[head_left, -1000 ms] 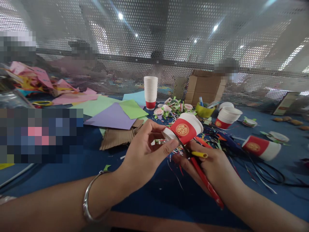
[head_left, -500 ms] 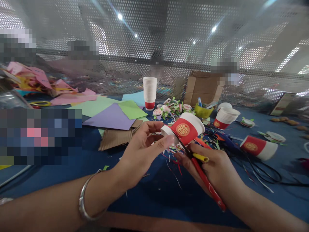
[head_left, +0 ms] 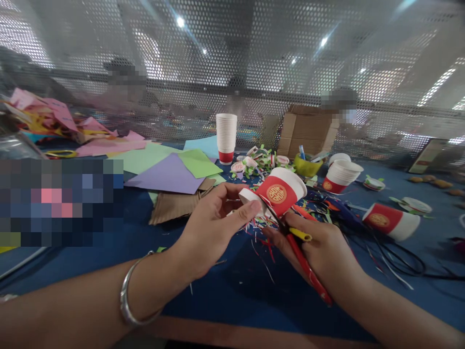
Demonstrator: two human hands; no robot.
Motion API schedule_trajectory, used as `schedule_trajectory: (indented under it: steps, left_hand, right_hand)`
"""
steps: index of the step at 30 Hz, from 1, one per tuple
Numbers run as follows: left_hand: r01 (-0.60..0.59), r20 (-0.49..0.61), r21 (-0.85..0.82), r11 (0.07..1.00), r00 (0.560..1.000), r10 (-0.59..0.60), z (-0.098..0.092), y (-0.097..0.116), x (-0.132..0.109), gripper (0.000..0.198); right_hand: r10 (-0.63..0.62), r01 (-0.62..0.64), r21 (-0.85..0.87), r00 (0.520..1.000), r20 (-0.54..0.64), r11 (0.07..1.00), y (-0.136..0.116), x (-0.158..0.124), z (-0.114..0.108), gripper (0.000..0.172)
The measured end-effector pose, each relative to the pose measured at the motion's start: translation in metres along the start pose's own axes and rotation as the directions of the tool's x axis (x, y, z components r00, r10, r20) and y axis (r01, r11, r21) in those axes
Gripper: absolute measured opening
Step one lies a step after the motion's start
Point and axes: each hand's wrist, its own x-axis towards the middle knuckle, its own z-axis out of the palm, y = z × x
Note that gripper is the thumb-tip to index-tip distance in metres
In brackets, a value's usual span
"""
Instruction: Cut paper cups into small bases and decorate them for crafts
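Observation:
My left hand (head_left: 214, 225) pinches the base of a red and white paper cup (head_left: 279, 191) with a gold emblem, holding it on its side above the blue table (head_left: 218, 295). My right hand (head_left: 323, 247) grips red-handled scissors (head_left: 305, 264) with a yellow part, their blades at the cup's lower wall near the base. Thin red and white paper strips (head_left: 263, 237) lie scattered on the table just under the cup. A silver bangle (head_left: 136, 291) sits on my left wrist.
A tall stack of cups (head_left: 226, 138) stands behind, a shorter tilted stack (head_left: 341, 177) and a lying cup (head_left: 392, 220) to the right. Coloured paper sheets (head_left: 170, 172) lie left, a cardboard box (head_left: 308, 128) and a perforated metal screen (head_left: 232, 58) at the back. Black cables (head_left: 395, 259) run right.
The cup has tilted slightly and shifted a little in my left hand; the scissors stay at its base. Hands are otherwise almost where they were.

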Motion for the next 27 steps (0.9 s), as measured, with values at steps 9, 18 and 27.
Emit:
schedule_trajectory:
  steps: [9, 18, 27]
  left_hand:
    - [-0.021, 0.042, -0.120, 0.993, 0.999, 0.026, 0.0032, 0.0023, -0.0051, 0.031]
    - [-0.016, -0.024, -0.035, 0.999, 1.000, 0.015, 0.0025, 0.0010, -0.0009, 0.051]
    - [-0.070, 0.042, 0.088, 0.994, 0.997, 0.067, -0.0009, -0.0025, 0.0018, 0.052]
  right_hand:
    - [-0.081, 0.081, -0.040, 0.997, -0.008, 0.996, -0.0034, 0.0025, -0.0050, 0.030]
    - [-0.194, 0.186, -0.153, 0.980, -0.038, 0.971, -0.0018, 0.0030, -0.0030, 0.025]
    - [-0.168, 0.161, -0.154, 0.985, -0.037, 0.975, -0.0026, 0.0021, -0.0028, 0.028]
